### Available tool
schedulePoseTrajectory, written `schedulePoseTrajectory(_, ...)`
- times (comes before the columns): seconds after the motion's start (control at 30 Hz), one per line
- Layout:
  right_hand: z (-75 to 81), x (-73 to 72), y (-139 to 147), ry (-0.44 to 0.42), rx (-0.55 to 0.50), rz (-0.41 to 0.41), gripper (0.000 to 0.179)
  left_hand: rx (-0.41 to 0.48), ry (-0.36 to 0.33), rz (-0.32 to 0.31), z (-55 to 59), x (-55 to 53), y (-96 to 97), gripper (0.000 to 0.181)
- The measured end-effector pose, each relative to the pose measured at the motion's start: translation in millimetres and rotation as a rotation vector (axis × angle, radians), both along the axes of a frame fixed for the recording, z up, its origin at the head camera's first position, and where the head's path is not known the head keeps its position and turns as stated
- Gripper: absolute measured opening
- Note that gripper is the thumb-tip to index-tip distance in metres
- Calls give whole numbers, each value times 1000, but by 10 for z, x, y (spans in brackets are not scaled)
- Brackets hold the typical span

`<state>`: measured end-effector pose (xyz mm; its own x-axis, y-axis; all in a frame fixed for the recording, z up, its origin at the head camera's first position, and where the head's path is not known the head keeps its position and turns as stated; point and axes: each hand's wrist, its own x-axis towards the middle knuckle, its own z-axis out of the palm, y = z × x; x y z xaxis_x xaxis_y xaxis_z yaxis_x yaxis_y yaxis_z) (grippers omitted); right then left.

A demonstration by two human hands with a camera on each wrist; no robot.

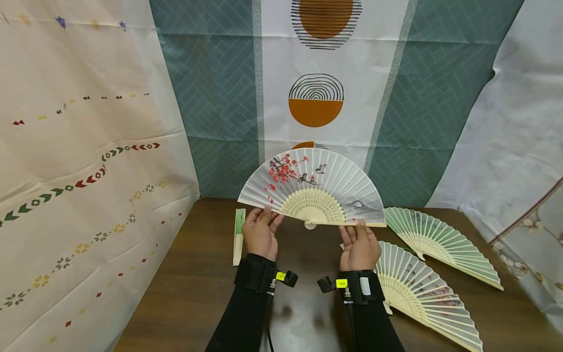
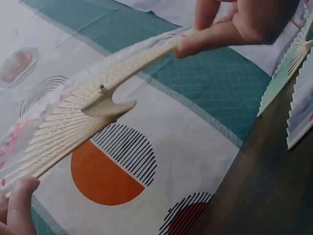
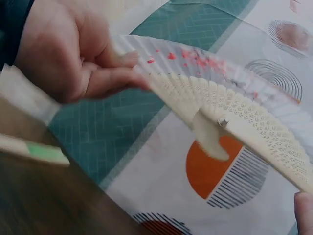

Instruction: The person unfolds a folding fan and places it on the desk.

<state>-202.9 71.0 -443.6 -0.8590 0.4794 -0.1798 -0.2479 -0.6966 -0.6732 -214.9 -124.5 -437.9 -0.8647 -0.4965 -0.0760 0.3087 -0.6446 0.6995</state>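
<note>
A spread white folding fan (image 1: 314,186) with red blossoms, small birds and pale ribs is held up above the table. My left hand (image 1: 260,233) pinches its left end between thumb and fingers. At the other end, my right hand (image 1: 359,247) pinches the lower right guard stick. In the left wrist view the fan (image 2: 78,112) slants between both hands, with its pivot rivet near the middle. The right wrist view shows the fan's ribs (image 3: 210,98) fully fanned out, the left hand (image 3: 73,54) on the near end.
A folded fan with a green tip (image 1: 239,237) lies beside the left hand. To the right, a spread green fan (image 1: 440,244) and a spread white fan (image 1: 424,293) lie on the brown table (image 1: 184,293). A patterned cloth (image 1: 228,98) hangs behind.
</note>
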Motion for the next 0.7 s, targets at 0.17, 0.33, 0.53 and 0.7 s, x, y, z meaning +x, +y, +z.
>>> schedulePoseTrajectory(0.17,-14,82,16,-34,-22,-3,17,17,-35,15,-8,56,43,11)
schedulePoseTrajectory(0.33,-44,239,74,-57,-28,32,14,6,-35,-23,-77,138,31,12)
schedulePoseTrajectory(0.53,-139,629,285,-61,32,231,22,-59,-100,-161,-200,345,-107,22)
schedulePoseTrajectory(0.7,-344,1157,526,-212,229,458,21,-170,-202,-327,-367,624,-319,31)
